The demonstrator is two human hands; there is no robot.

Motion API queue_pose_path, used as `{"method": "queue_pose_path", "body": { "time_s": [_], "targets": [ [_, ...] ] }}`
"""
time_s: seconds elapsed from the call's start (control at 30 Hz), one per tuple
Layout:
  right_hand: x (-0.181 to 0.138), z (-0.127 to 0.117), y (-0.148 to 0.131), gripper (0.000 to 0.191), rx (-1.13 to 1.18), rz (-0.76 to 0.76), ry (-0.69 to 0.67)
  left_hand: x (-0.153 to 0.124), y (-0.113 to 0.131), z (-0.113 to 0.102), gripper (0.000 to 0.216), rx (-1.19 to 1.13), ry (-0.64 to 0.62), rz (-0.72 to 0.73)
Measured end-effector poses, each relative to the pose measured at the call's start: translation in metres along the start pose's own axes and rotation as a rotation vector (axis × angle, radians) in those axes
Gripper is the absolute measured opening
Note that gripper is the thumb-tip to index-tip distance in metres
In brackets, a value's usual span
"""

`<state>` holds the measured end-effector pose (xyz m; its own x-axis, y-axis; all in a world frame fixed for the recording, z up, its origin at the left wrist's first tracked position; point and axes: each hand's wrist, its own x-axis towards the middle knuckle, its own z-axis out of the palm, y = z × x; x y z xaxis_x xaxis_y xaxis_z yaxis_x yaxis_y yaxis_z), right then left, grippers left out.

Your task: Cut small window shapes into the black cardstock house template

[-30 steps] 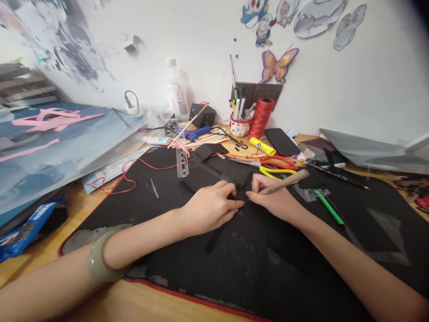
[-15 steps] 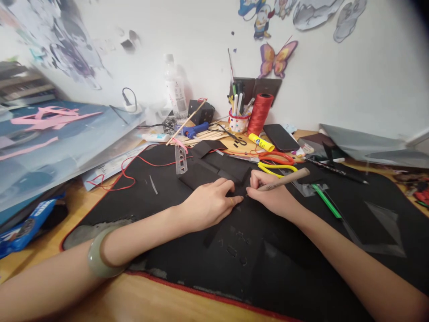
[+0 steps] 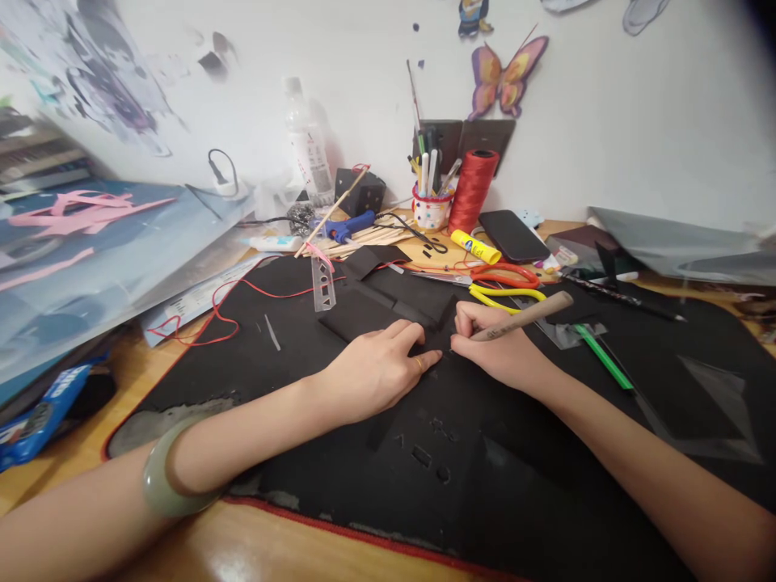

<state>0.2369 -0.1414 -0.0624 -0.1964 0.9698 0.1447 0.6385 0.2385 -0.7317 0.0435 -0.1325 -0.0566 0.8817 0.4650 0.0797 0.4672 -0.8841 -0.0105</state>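
My left hand [image 3: 379, 368] lies flat, fingers stretched, pressing on a black foam sheet [image 3: 376, 311] that rests on the black mat [image 3: 255, 364]. A pale green bangle [image 3: 161, 477] sits on that wrist. My right hand [image 3: 494, 343] is closed round a tan craft knife [image 3: 521, 317], its tip down on the black sheet just beside my left fingertips. A black sheet with small cut-out holes [image 3: 424, 453] lies in front of my hands.
Behind the hands lie a clear ruler [image 3: 322, 283], red and yellow pliers [image 3: 503, 287], a green pen [image 3: 603, 368], a glue stick [image 3: 476, 246], a phone [image 3: 512, 236], a red thread spool [image 3: 473, 192], a pen cup [image 3: 430, 206] and a glue gun [image 3: 350, 227]. A red wire [image 3: 224, 311] runs left.
The view has tilted down a little, so the desk things sit higher in the frame. Both hands have stayed in place on the black sheet.
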Motion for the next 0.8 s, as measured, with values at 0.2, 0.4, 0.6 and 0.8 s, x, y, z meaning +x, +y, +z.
{"method": "queue_pose_path", "body": {
  "time_s": [0.2, 0.4, 0.6, 0.8],
  "targets": [
    [0.0012, 0.0004, -0.0004, 0.024, -0.001, -0.019, 0.002, 0.0001, -0.0001, 0.0006, 0.033, 0.011, 0.012, -0.001],
    [0.0027, 0.0006, 0.0026, 0.025, 0.009, -0.033, 0.001, -0.0003, -0.0008, 0.002, 0.032, 0.013, 0.019, 0.001],
    [0.0015, 0.0007, 0.0036, 0.027, 0.029, -0.028, -0.005, -0.0005, -0.0007, 0.0015, 0.033, -0.003, 0.015, 0.003],
    [0.0018, 0.0003, 0.0007, 0.027, 0.015, -0.023, 0.002, -0.0005, -0.0011, 0.0005, 0.033, -0.01, 0.003, 0.003]
  ]
}}
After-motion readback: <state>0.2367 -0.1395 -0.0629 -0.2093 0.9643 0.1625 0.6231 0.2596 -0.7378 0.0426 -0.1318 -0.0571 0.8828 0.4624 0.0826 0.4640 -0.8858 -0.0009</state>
